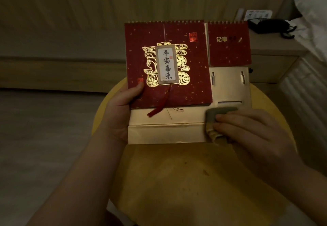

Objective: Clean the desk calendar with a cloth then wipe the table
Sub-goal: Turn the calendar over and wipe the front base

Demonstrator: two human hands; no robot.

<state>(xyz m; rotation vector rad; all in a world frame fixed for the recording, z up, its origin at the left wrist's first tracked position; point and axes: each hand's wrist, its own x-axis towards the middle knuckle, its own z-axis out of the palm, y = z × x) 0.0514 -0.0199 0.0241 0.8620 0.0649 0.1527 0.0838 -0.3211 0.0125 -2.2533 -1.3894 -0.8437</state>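
Dim wood-panelled wall [88, 13] fills the background, with a low cabinet [276, 55] to the right carrying a dark telephone [265, 25], and white bedding [313, 22] at the far right edge. Below it all sits a round yellow table [177, 172], its bare top marked with a few small dark specks.

Over the far half of that table the desk calendar [168, 62] is held tilted up toward the camera, its pale gold base [164, 133] low against the table; whether the base rests on the wood I cannot tell. A red cover with gold ornament takes up its left part, a smaller red notepad [229, 44] hangs on rings at the upper right, and a red tassel [157, 108] dangles over the base.

The left hand [120, 112] grips the calendar's left edge, thumb curled over the red cover and fingers hidden behind. The right hand [251, 130] presses a small folded grey-green cloth [215, 119] onto the right end of the gold base, fingers laid nearly straight across it.

By my reading the calendar cleaning is under way and the table is not yet wiped. The risks look modest: a sweep to the left could catch the tassel or its loose thread and tug it, and firm pressure on the folded cardboard base could crease it or make the calendar slip from the one-sided grip.
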